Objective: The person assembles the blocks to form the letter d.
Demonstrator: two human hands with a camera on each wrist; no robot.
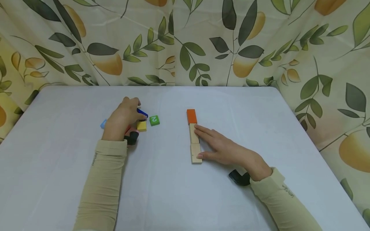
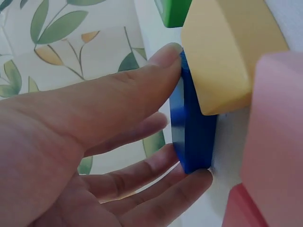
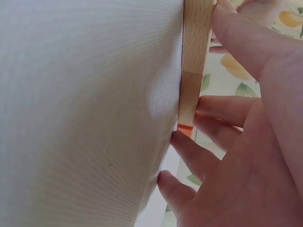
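Observation:
My left hand (image 1: 122, 115) is at the far left of the table, thumb and fingers around a flat blue block (image 2: 196, 125). The thumb presses one end of it and the fingertips touch the other. Beside it lie a yellow block (image 1: 141, 126) and a green block (image 1: 154, 120) marked with a figure. Right of centre, an orange block (image 1: 191, 116) and two plain wooden blocks (image 1: 196, 154) form a straight row. My right hand (image 1: 222, 146) rests along this row's right side, fingers extended. Its thumb touches the near wooden block, its fingertips the farther one.
A pink block (image 2: 279, 137) and a red block (image 2: 242, 208) lie close to the left hand. A light blue block (image 1: 103, 124) is partly hidden behind the left wrist. The white-covered table (image 1: 167, 192) ends at a patterned curtain (image 1: 190, 48).

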